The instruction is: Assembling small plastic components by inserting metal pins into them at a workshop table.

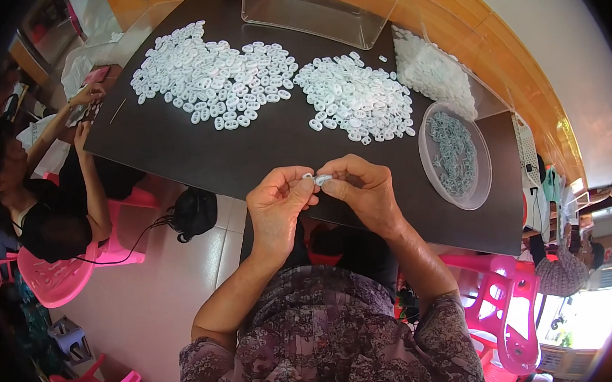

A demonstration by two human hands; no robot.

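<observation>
Both hands meet just above the near edge of the dark table point(248, 156). My left hand point(277, 205) pinches a small white oval plastic piece point(308, 176) between thumb and fingers. Against it, my right hand point(368, 195) grips another small white oval piece point(323, 179). The two pieces touch or nearly touch; fingertips cover parts of both. Beyond the hands lie a large pile of white oval pieces with two holes point(215, 77) and, to its right, a second pile of similar pieces point(356, 97).
At right stands a round clear tub point(485, 180) of small grey-green parts. Behind it lies a clear bag of white pieces point(435, 71). A clear plastic bin point(317, 22) sits at the far edge. Another person point(54, 199) works at left; a pink chair point(502, 305) stands at right.
</observation>
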